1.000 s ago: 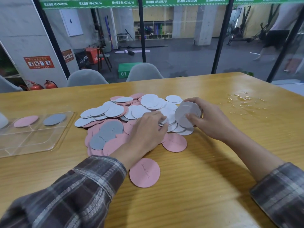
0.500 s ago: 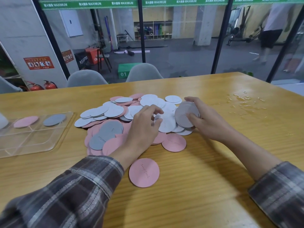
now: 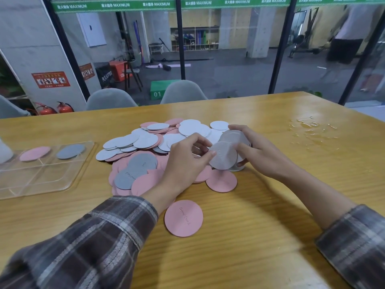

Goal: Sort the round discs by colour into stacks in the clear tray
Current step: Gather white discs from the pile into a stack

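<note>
The step in hand looks like gathering grey discs above the right side of the pile [image 3: 145, 140]. The left hand [image 3: 185, 161] pinches one grey disc [image 3: 224, 157] by its edge, against the small stack [image 3: 233, 134] gripped in the curled right hand [image 3: 262, 155]. The clear tray [image 3: 52, 188] lies well apart at the worktop's [image 3: 250, 226] left, with a pink disc [image 3: 35, 153] and a grey tray disc [image 3: 70, 151] in its far compartments. Next, the stack needs squaring up, then carrying there.

Even, soft indoor light; a pale sheen lies across the yellow wooden surface [image 3: 260, 236]. Wide-angle bending warps the edges, and the plaid sleeves [image 3: 87, 247] blur.
</note>
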Demonstrator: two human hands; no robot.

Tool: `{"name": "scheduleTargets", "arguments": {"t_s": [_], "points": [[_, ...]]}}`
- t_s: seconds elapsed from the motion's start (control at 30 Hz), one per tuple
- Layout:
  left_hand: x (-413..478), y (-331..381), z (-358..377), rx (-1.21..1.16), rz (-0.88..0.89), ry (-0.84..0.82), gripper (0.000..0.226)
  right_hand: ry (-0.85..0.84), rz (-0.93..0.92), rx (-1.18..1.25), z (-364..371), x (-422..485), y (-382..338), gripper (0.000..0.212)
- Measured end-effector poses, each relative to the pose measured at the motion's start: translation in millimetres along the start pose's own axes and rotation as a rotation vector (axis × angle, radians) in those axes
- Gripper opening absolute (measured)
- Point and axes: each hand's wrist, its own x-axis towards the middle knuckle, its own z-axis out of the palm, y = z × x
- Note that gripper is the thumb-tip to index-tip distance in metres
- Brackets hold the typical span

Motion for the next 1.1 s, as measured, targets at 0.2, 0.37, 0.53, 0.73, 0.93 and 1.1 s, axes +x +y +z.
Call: {"name": "scheduleTargets", "arguments": {"t_s": [0.2,0.37,0.53,0.73,0.93,1.1], "points": [[-1,-1,-1,0.016,-0.036,0.008,0.019,-0.029,0.027,0.061,1,-1,-2,0.052],[2,0,1,-0.004,-0.055,0.016,0.021,-0.063,-0.040,-0.015,3,-1,0,0.048],[4,-2,4,-0.016,-0.044,-0.002,0.016,-0.038,-0.117,-0.199,2,-1,2,0.068],[3,-5,4,0.067,0.046,0.022,0.006,0.027,-0.114,-0.200,-1,-2,-1,0.065],[4,-11,4,0.419,0.073,-0.078,0.032,0.103,-0.070,-0.178,-9,-1,0,0.064],[3,-13,4,0.525,0.066,-0.173,0.025,0.126,-0.040,-0.189,-11,-1,0,0.064]]}}
